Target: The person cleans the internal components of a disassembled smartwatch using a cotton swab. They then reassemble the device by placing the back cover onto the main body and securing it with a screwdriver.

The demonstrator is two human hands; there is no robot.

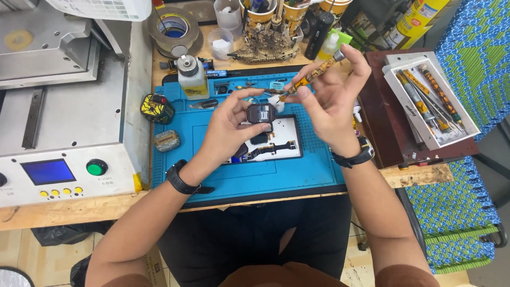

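While your left hand [229, 127] pinches the small dark smartwatch body [260, 112] between thumb and fingertips, it is raised off the mat with its open face turned up toward you, likely so the inside catches light. Your right hand [330, 101] is closed around a precision screwdriver [313, 73] with a mottled amber handle; index finger caps the far end, thumb and middle finger steady the shaft, the tip angled down to the watch's far right corner. Whether the tip touches, cannot tell.

Directly under the watch: a white tray [281, 137] with dark flex parts and a strap piece, placed so dropped bits land there.

Surface: blue silicone repair mat [297, 170] on a wooden table [69, 208], near edge worn. Far side of the mat: a squat solvent bottle [192, 78], roll of tape [173, 27], cups of tools [260, 11]. Left of the mat: a yellow-and-black gadget [157, 108], then a grey machine [64, 127] with blue screen and green button. Right: an open box [430, 101] of matching drivers within your right hand's reach.

Room: tiled floor, a blue-green woven chair [457, 212] at right.
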